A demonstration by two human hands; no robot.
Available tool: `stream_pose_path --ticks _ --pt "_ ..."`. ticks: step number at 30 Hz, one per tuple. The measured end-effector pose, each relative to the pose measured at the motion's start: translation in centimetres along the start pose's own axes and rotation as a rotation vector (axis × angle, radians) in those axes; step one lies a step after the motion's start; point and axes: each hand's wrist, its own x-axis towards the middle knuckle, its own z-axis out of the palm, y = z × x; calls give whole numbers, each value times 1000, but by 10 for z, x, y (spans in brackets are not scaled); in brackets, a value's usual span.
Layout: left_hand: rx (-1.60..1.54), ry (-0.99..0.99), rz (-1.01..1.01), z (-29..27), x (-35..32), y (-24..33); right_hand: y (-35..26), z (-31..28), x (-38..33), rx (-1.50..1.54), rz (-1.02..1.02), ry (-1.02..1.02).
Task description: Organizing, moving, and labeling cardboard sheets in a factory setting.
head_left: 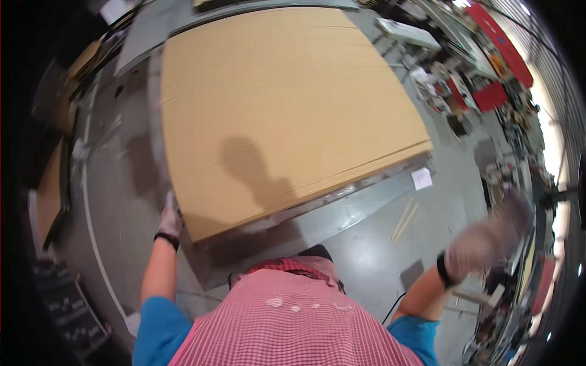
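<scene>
A large stack of flat brown cardboard sheets (293, 91) lies in front of me, with a shadow cast across its top. My left hand (172, 218), in a pale glove with a dark wristband, is at the stack's left edge near the closest corner. Its fingers look stretched out along the side of the sheets. Out to the right, away from the stack, my right hand (473, 247) is also gloved and smeared by motion. A dark, blurred shape (516, 216) shows at its far end; I cannot tell whether the hand holds it.
A white paper (422, 179) is at the stack's right near corner. Thin wooden strips (404, 221) lie on the grey floor (360, 244). Cluttered benches with red parts (491, 96) line the right side. Dark crates (73, 305) stand at the lower left.
</scene>
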Motion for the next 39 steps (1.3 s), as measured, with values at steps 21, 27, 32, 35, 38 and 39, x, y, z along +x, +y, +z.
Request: stream_pose_path --ticks 21,27,32,35,38,39 --pt "102 511 -229 -38 2 -46 669 -98 -68 -998 1196 -1163" --pt "234 655 -153 -18 2 -38 616 -32 -33 -920 1354 -1099" --pt "250 680 -267 -38 7 -38 648 -54 -33 -745 1642 -957" --pt "258 707 -184 -13 8 -40 620 -43 -26 -605 1747 -808" --pt "207 665 -247 -28 0 -37 622 -44 -32 -462 1805 -763" --pt "209 672 -248 -32 -3 -37 623 -45 -35 -360 1849 -753"
